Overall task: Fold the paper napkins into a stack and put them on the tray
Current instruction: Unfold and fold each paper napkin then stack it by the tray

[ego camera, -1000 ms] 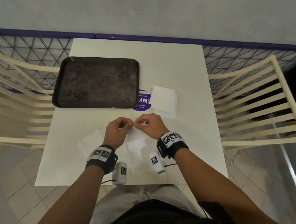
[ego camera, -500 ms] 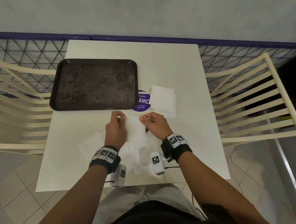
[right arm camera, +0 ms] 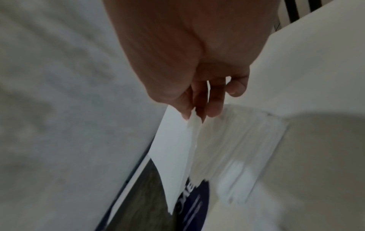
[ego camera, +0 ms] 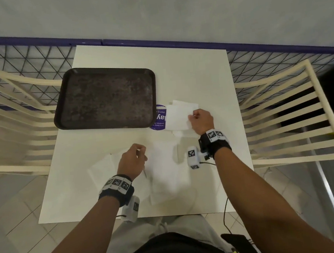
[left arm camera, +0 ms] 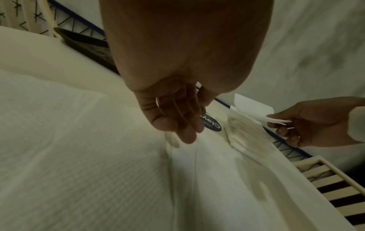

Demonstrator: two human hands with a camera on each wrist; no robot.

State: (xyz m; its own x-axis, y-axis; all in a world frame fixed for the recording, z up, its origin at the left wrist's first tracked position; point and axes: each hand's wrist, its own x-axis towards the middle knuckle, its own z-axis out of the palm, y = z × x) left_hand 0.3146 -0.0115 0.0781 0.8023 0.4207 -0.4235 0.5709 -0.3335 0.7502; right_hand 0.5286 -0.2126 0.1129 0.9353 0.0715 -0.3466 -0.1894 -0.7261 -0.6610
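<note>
Hands that met over one napkin near the table's front edge a second ago are now apart: the right hand (ego camera: pixel 201 121) has carried a folded napkin (ego camera: pixel 178 117) out to the stack of folded napkins (ego camera: pixel 184 105) beside the purple round sticker (ego camera: pixel 159 118), while the left hand (ego camera: pixel 133 160) stays back over the unfolded napkins (ego camera: pixel 166 167) spread on the white table (ego camera: pixel 197 72). The head view shows the dark brown tray (ego camera: pixel 106 97) bare, left of the stack. Only the right wrist view shows the grip: thumb and fingertips (right arm camera: pixel 212 109) pinch the folded napkin's near edge, the sheet hanging just above the stack. The left wrist view shows the left hand's fingers (left arm camera: pixel 177 118) loosely curled, holding nothing, tips just above an unfolded sheet's crease.
</note>
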